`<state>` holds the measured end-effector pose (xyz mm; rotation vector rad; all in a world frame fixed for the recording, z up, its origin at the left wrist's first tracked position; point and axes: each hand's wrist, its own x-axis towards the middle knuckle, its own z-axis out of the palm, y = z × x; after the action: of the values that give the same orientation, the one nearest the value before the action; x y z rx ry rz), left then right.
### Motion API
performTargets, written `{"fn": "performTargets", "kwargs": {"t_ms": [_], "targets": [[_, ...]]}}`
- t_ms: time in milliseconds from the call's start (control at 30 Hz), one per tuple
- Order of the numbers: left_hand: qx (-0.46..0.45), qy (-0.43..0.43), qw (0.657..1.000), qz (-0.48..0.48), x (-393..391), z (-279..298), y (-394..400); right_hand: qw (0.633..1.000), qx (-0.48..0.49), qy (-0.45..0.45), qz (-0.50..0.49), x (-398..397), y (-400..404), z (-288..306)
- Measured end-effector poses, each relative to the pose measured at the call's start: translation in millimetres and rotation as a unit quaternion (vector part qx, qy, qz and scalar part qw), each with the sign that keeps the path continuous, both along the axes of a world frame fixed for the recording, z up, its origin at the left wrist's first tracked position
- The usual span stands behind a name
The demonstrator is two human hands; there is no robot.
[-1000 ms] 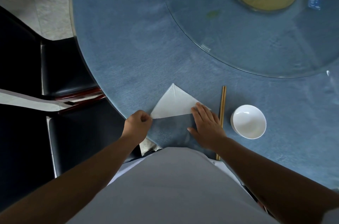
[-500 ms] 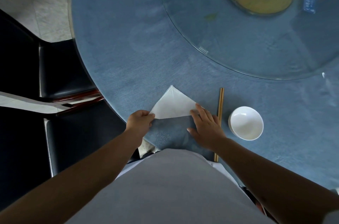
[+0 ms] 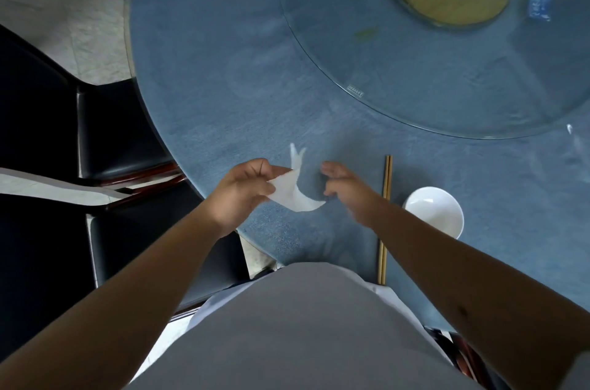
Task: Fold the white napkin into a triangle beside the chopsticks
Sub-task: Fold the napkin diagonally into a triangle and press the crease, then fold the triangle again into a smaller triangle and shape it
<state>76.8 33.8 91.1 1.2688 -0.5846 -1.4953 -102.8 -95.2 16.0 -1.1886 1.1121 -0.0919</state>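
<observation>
Now the white napkin (image 3: pixel 292 193) is up off the blue table (image 3: pixel 198 95), not flat like before, and the left hand (image 3: pixel 244 193) pinches its corner. Its other end reaches the blurry right hand (image 3: pixel 343 187), left of the chopsticks (image 3: pixel 384 217); I cannot tell if those curled fingers hold it. Floppy paper can droop or twist, so the triangle may come undone.

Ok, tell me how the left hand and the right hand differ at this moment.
The left hand pinches the white napkin by one end; the right hand holds nothing, its fingers loosely curled. The left hand touches the napkin, while the right hand sits apart from it, nearer the chopsticks. The right hand looks motion-blurred; the left looks sharper. Both hover over the near edge of the blue table.
</observation>
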Motion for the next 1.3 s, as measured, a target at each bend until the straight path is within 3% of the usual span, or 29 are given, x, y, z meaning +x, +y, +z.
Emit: {"fn": "performTargets", "kwargs": {"t_ms": [167,333,500,600,733,867,1000,1300], "targets": [[-0.023,0.083,0.993,-0.08,15,29,-5,0.977,0.071,-0.136,0.15,9,12,13],[-0.04,0.093,0.989,-0.105,30,39,-18,0.964,0.142,-0.225,0.02,7,33,23],[0.043,-0.043,0.997,-0.053,43,20,-47,0.963,0.187,-0.177,-0.079,-6,44,6],[0.129,-0.15,0.978,-0.067,45,-5,-65,0.967,0.183,-0.137,-0.116,-15,46,-6],[0.196,-0.199,0.958,-0.062,40,-42,-83,0.96,0.215,-0.053,-0.174,-20,46,-14],[0.203,-0.279,0.936,-0.078,37,-70,-94,0.967,0.201,0.044,-0.147,-27,49,-22],[0.197,-0.378,0.898,-0.112,36,-85,-101,0.96,0.216,0.056,-0.166,-26,50,-24],[0.181,-0.471,0.857,-0.107,45,-92,-126,0.97,0.185,0.084,-0.134,-20,47,-20]]}}
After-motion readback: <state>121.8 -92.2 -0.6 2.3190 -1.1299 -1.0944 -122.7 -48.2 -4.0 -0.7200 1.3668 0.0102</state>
